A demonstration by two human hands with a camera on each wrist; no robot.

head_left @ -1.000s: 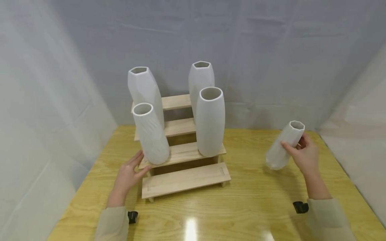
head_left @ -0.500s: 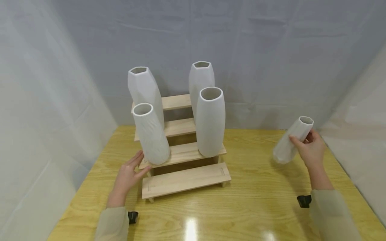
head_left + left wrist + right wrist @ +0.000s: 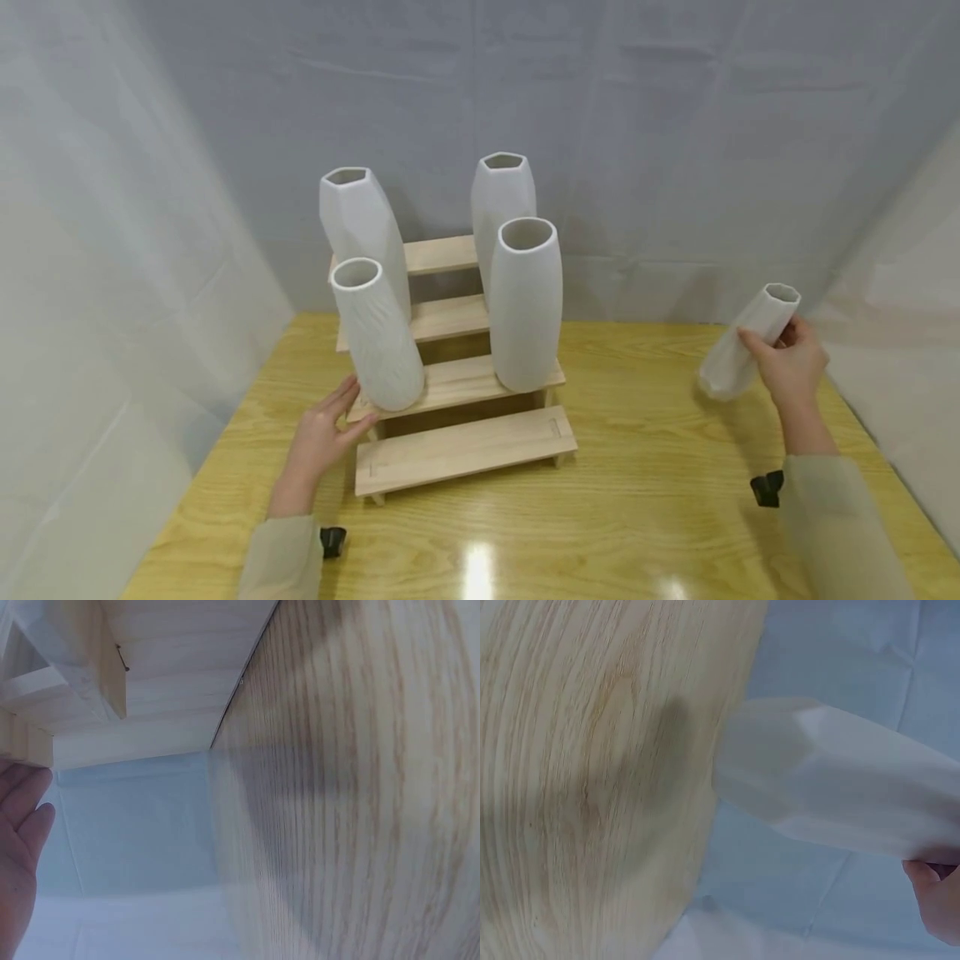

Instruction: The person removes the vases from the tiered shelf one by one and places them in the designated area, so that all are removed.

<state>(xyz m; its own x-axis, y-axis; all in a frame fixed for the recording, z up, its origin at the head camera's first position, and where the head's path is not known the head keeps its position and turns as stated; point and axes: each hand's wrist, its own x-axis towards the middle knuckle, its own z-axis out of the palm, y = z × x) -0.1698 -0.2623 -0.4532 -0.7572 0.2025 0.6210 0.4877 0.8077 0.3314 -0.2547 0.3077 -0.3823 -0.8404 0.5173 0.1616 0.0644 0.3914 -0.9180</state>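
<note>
At the right side of the table, my right hand grips a slim white faceted vase near its mouth. The vase leans, mouth up and to the right, and its shadow falls on the wood beneath; in the right wrist view the faceted base of this vase faces the tabletop. My left hand rests at the left end of the stepped wooden shelf, fingers extended along the end and thumb at the front edge. Close by these fingers stands a textured white vase, upright on the second step from the front.
A smooth tall vase stands on the same step, to the right. Behind are two angular vases, one at left and one at right. Grey sheeting hangs behind the table.
My right hand has carried the slim vase to the right and farther back, tilting it more. The left hand and the shelf hold their place.
</note>
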